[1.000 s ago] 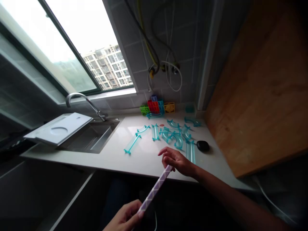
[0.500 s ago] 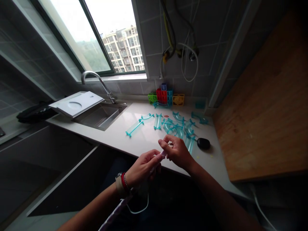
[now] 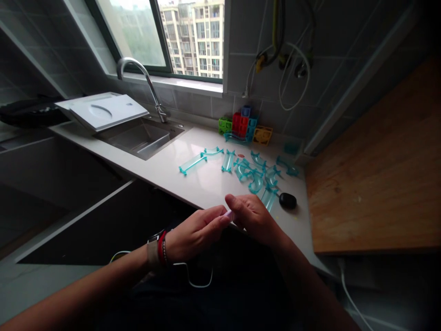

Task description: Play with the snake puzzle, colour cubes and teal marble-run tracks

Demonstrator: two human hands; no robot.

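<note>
My left hand point(image 3: 198, 232) and my right hand point(image 3: 255, 217) meet just in front of the counter's near edge. Between them shows a short bit of a pale pink, narrow thing point(image 3: 228, 213); the rest is hidden in my hands, so its kind is unclear. My left thumb and fingers pinch one side of it. On the other side my right hand is curled closed around it, thumb on top. Beyond my hands, clear teal plastic track pieces point(image 3: 255, 183) lie scattered on the white counter point(image 3: 165, 177). A black rounded object point(image 3: 287, 201) rests right of my right hand.
Coloured toy blocks point(image 3: 240, 124) stand against the back wall. At left are a steel sink point(image 3: 134, 140), a tap point(image 3: 151, 87) and a white panel point(image 3: 109, 111) lying partly over the sink. A wooden board point(image 3: 372, 184) rises at the right. A white cable point(image 3: 200, 286) hangs below my hands.
My view has shifted, and the counter things sit higher in it. My right hand has closed in on my left, its fingers curling over the pink thing, less of which shows.
</note>
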